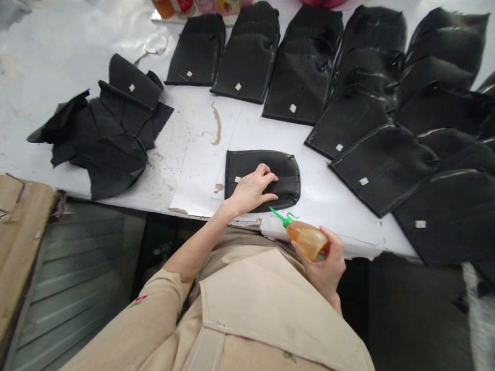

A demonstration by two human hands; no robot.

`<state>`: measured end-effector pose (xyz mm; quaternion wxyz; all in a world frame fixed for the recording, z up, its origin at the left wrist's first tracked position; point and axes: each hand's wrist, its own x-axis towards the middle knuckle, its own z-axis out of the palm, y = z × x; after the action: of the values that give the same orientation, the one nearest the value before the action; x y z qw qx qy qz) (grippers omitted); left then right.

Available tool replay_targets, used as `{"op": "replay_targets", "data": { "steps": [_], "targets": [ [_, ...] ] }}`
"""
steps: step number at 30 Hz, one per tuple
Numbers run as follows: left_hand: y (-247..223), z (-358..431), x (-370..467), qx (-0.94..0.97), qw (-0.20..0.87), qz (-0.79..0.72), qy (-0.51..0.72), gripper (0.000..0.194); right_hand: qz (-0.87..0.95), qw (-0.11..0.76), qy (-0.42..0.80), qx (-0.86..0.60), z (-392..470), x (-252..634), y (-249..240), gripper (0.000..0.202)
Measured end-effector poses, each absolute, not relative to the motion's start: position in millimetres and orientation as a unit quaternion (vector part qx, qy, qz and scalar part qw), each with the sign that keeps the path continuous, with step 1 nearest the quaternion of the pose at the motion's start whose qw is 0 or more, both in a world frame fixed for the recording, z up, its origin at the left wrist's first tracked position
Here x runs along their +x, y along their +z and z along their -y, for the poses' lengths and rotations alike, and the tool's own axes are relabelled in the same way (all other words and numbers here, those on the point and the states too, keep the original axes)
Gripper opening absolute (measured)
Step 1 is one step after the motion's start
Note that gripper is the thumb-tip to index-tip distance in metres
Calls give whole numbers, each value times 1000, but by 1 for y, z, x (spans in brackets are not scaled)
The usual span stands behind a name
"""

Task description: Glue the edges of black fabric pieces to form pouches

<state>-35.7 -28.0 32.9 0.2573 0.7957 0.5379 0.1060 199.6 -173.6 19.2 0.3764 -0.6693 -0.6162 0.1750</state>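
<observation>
Worktable (pixel 85 27) covered in white sheeting; surface bears brown stains (pixel 216 124) and dark specks (pixel 160 172). Light-grained wooden board (pixel 12 250) stands at left, beside a grey slatted panel (pixel 81 260). Light reflects palely off the tabletop; the area beneath is dark.

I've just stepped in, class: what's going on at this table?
A person's left hand is over a flat black piece. The right hand holds a squeeze bottle, its green nozzle near the piece's edge. Similar pieces spread ahead and right; a black heap lies left.
</observation>
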Motion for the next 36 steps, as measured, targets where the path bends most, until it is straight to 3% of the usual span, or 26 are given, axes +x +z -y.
{"op": "replay_targets", "data": {
  "steps": [7, 12, 22, 36],
  "targets": [
    [27, 28, -37, 779, 295, -532, 155, 39, 641, 372, 189, -644, 167, 190, 22, 64],
    [26, 31, -53, 716, 402, -504, 268, 22, 661, 366, 198, -625, 162, 182, 27, 63],
    [26, 69, -93, 637, 185, -699, 267, 12, 668, 367, 230, -605, 158, 170, 16, 64],
    [15, 77, -111, 585, 217, -734, 269, 19, 698, 321, 297, -568, 139, 148, 21, 59]
  ]
}}
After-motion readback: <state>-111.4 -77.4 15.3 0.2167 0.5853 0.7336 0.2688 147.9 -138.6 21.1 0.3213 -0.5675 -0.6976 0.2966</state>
